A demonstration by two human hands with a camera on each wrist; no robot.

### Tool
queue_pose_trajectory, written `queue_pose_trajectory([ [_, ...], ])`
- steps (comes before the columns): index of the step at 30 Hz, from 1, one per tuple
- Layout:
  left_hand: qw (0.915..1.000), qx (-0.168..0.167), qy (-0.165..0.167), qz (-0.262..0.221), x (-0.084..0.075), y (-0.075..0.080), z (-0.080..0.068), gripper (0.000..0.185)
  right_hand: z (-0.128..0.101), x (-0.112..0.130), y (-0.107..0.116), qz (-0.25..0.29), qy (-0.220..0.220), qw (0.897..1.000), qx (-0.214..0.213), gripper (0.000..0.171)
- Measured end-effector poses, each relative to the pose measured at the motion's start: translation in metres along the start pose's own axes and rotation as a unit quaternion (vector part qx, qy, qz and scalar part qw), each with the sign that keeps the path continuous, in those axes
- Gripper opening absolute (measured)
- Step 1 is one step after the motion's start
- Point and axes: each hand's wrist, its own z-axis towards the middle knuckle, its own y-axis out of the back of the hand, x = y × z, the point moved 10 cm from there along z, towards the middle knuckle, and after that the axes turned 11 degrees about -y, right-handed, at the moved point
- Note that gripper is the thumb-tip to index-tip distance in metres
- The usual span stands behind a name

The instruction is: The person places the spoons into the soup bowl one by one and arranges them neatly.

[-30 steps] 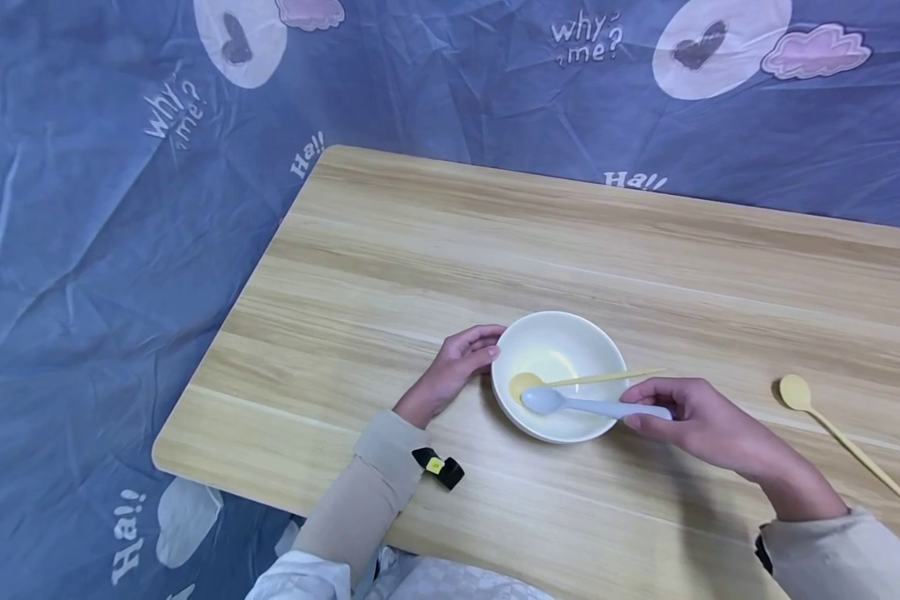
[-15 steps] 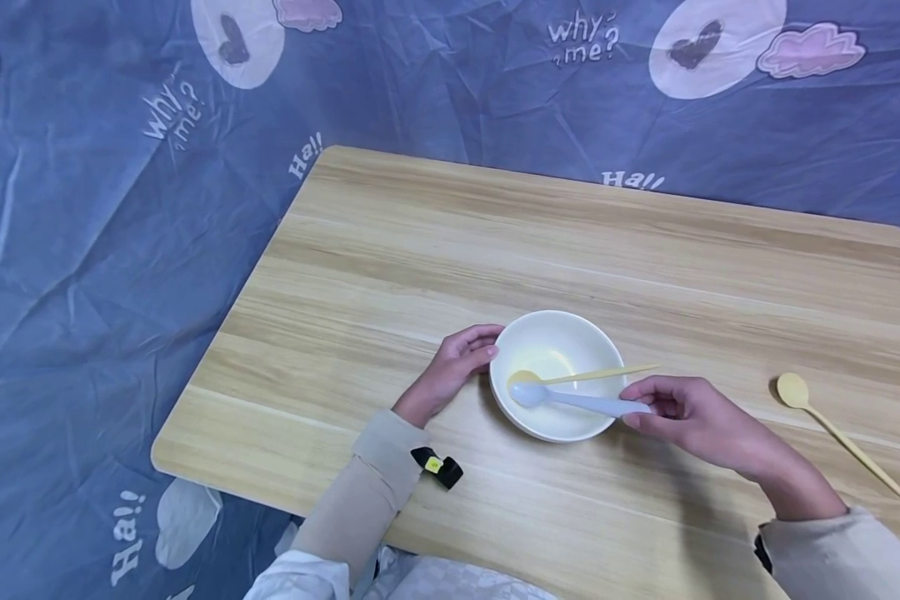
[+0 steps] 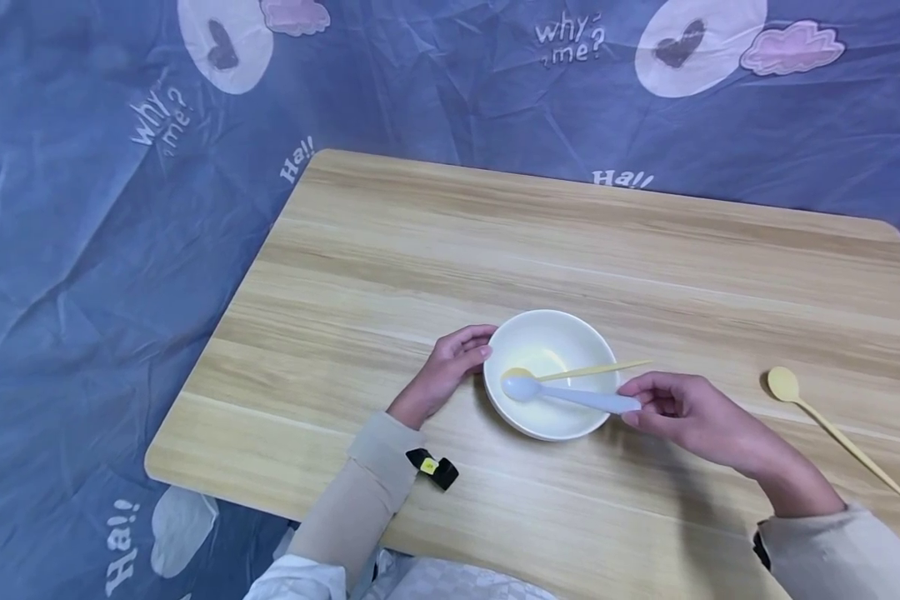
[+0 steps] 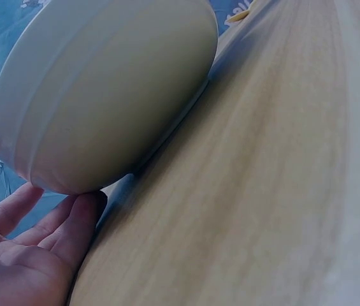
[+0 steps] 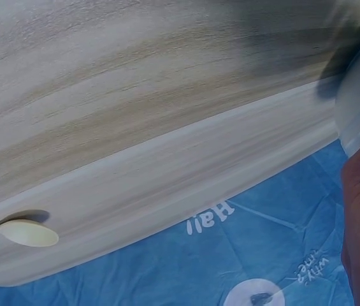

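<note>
A white bowl (image 3: pixel 585 337) stands on the table near its front edge. On its left my left hand (image 3: pixel 447 367) holds it, thumb at the rim and fingers against the outer wall, as the left wrist view shows of the bowl (image 4: pixel 116 89). My right hand (image 3: pixel 682 417) pinches the handle end of a pale blue spoon (image 3: pixel 581 397) at the bowl's right rim. That spoon's head lies inside the bowl, partly over the head of a yellow spoon (image 3: pixel 596 369), whose thin handle sticks out over the right rim. In the right wrist view the pale blue spoon is hidden.
A second yellow spoon (image 3: pixel 832 429) lies on the wooden table (image 3: pixel 390 250) to the right, beyond my right hand. A blue printed cloth (image 3: pixel 435 83) hangs behind the table and along its left side. A black strap with a yellow patch (image 3: pixel 429 467) is at my left cuff.
The pale blue spoon has slid left and farther into the bowl, its handle end drawing back toward my right fingertips. Its head now overlaps the yellow spoon's. My left hand stays at the bowl.
</note>
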Motion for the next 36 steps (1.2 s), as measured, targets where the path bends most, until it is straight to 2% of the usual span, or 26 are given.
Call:
queue_pose_trajectory([
  [7,1.0000,-0.002,0.005,0.005,-0.001,0.000,-0.001,0.043,-0.002,-0.004,0.002,0.003,-0.003,1.000,-0.002,0.021],
  [14,1.0000,-0.004,0.005,0.004,-0.001,0.000,0.000,0.044,-0.007,-0.016,0.006,0.006,-0.028,1.000,0.007,0.025],
  [21,0.9999,-0.007,0.005,0.005,-0.001,-0.001,0.000,0.043,-0.011,-0.029,0.018,-0.014,-0.028,0.999,-0.019,0.024],
  [36,1.0000,-0.004,-0.001,0.002,0.000,-0.002,0.000,0.043,-0.017,-0.066,0.036,-0.036,-0.095,0.993,-0.056,0.031],
])
